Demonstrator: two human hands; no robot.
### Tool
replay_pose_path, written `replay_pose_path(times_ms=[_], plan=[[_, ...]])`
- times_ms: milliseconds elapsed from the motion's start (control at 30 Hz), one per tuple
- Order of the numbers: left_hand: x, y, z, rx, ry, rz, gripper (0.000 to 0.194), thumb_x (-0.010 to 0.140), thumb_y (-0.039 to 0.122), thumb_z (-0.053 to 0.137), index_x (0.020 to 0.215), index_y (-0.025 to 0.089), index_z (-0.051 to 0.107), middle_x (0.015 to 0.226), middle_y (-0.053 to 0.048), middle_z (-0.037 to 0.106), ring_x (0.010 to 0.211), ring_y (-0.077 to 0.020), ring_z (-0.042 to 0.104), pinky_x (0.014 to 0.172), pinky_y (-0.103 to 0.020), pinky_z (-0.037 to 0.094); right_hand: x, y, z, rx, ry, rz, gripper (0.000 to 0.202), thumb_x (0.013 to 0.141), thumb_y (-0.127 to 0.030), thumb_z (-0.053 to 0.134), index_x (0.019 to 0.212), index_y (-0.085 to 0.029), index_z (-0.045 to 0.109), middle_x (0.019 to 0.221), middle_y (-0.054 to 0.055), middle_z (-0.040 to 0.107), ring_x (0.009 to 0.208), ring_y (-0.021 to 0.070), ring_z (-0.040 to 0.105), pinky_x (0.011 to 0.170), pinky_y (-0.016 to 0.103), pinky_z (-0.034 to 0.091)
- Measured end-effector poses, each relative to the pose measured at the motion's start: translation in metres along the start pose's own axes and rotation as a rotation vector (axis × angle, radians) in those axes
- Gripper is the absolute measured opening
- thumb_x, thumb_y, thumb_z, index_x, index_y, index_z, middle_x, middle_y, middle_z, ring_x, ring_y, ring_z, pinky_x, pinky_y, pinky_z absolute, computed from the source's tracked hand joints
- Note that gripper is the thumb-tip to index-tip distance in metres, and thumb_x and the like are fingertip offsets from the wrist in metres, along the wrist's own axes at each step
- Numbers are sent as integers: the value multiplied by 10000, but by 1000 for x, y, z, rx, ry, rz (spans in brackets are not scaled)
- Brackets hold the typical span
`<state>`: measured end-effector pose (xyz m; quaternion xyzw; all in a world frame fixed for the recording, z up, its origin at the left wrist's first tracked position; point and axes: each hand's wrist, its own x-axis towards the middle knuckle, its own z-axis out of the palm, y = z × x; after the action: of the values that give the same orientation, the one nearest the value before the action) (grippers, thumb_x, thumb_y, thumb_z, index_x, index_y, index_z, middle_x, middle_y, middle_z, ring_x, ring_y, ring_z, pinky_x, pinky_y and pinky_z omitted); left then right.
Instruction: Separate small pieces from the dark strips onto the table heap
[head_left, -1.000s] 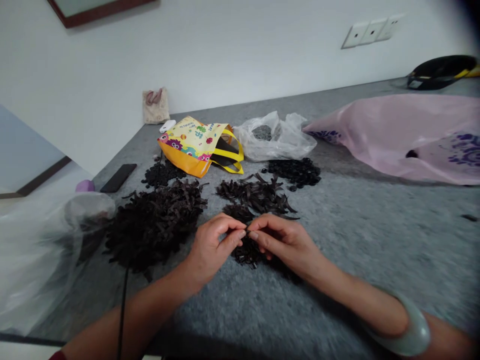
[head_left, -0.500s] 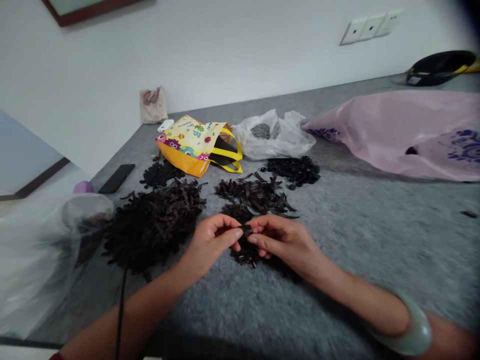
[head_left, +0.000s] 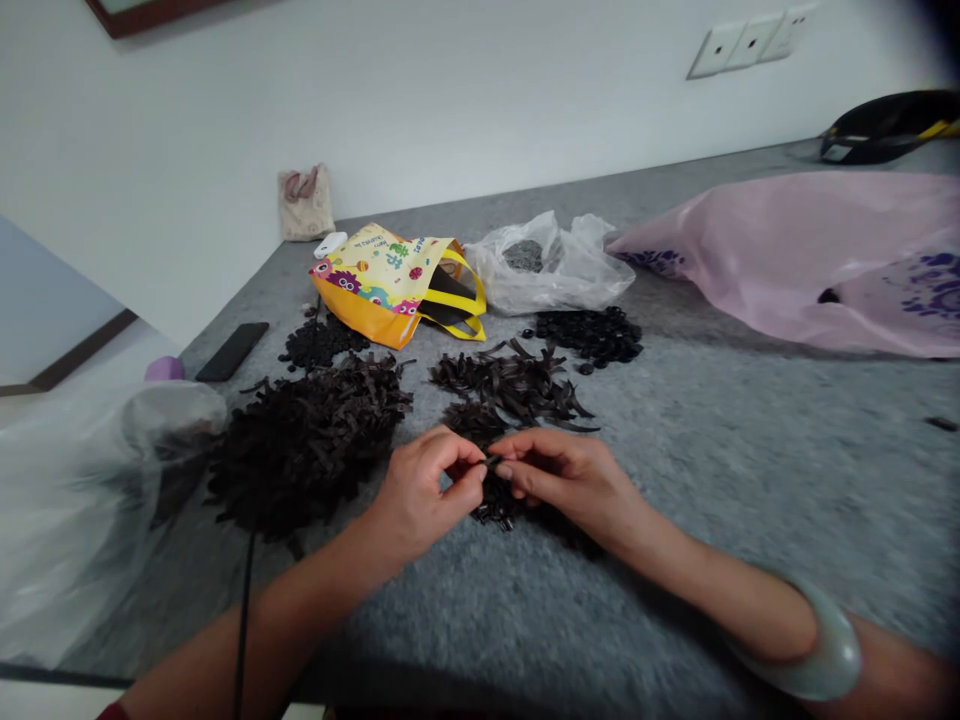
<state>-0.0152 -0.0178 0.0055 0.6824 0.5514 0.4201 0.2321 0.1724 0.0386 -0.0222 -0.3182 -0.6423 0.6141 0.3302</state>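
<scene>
My left hand [head_left: 431, 490] pinches one end of a small dark piece [head_left: 492, 462] between thumb and forefinger. The other end is in the fingertips of my right hand [head_left: 566, 475], so the two hands nearly meet. Just under and behind them lies a small pile of black pieces [head_left: 496, 505]. Beyond it are loose black strips [head_left: 521, 385]. A large heap of black strips [head_left: 307, 440] lies left of my left hand. Black round pieces [head_left: 592, 337] are spread farther back, with another dark cluster [head_left: 322, 342] at the back left.
On the grey table [head_left: 720, 480] stand a yellow patterned bag [head_left: 382, 285], a white plastic bag [head_left: 551, 270] and a pink bag [head_left: 795, 250]. A black phone [head_left: 233, 352], purple object [head_left: 164, 369] and clear plastic bag [head_left: 67, 520] are at left.
The fingers of my left hand have bent more and its thumb has drawn in at the dark piece. My right hand has barely moved. The view has shifted slightly.
</scene>
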Motion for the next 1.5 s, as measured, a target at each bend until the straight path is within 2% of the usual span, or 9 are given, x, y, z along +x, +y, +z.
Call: replay_pose_path(times_ms=[100, 200, 333, 533, 800, 1000, 1167, 1400, 1500], plan=[[-1, -3, 0, 33, 6, 89, 96, 803, 135, 626, 774, 216, 669, 764, -31, 665, 704, -170, 618, 662, -294, 487, 1, -2, 0, 53, -21, 42, 209, 807, -370, 757, 905, -188, 725, 697, -10, 631, 544, 85, 552, 489, 192, 483], [0, -7, 0, -24, -27, 85, 40, 803, 172, 684, 817, 208, 675, 814, -39, 678, 736, -168, 638, 679, -285, 515, 1, -4, 0, 87, -33, 68, 220, 797, -383, 763, 862, -184, 696, 683, -19, 606, 531, 79, 535, 481, 187, 482], [0, -9, 1, -79, -77, -20, 68, 805, 213, 709, 766, 192, 658, 725, -10, 674, 675, -146, 633, 637, -260, 494, 1, -9, 0, 48, -27, 57, 203, 801, -366, 754, 810, -176, 682, 661, -21, 589, 537, 75, 513, 479, 181, 452], [2, -2, 1, -388, -172, -294, 103, 807, 247, 656, 767, 167, 604, 651, 13, 662, 572, -126, 668, 560, -225, 511, 0, -8, -1, 120, -72, 102, 233, 777, -384, 779, 851, -183, 686, 738, 2, 641, 574, 89, 549, 492, 196, 483], [4, 0, -2, -445, -204, -369, 110, 802, 265, 662, 794, 161, 627, 646, 12, 669, 586, -131, 679, 585, -236, 522, 1, -6, -1, 192, -87, 169, 262, 745, -382, 813, 856, -179, 690, 729, -6, 642, 557, 77, 559, 481, 186, 503], [3, -2, -2, -476, -223, -371, 111, 810, 267, 672, 821, 160, 645, 650, 10, 681, 597, -133, 684, 601, -240, 524, 3, -7, -1, 219, -83, 232, 289, 722, -400, 825, 831, -178, 675, 694, -14, 623, 542, 80, 556, 454, 186, 489], [1, -1, 0, -451, -240, -359, 101, 814, 258, 662, 838, 160, 665, 653, 3, 700, 605, -132, 687, 616, -242, 524, 3, -8, -1, 213, -89, 213, 257, 731, -383, 808, 777, -178, 660, 647, -25, 602, 514, 72, 529, 451, 185, 470], [1, -3, 5, -424, -158, -297, 125, 772, 258, 711, 819, 161, 648, 690, 12, 679, 614, -126, 685, 596, -226, 519, 3, -13, 2, 128, -13, 212, 215, 688, -344, 784, 735, -182, 650, 641, -27, 594, 494, 69, 493, 445, 193, 457], [0, -2, 6, -347, -146, -230, 64, 804, 227, 658, 796, 163, 652, 695, 16, 660, 591, -116, 676, 571, -217, 506, 1, -14, 5, 95, 1, 197, 182, 689, -321, 757, 713, -183, 641, 605, -33, 585, 467, 64, 470, 428, 190, 411]])
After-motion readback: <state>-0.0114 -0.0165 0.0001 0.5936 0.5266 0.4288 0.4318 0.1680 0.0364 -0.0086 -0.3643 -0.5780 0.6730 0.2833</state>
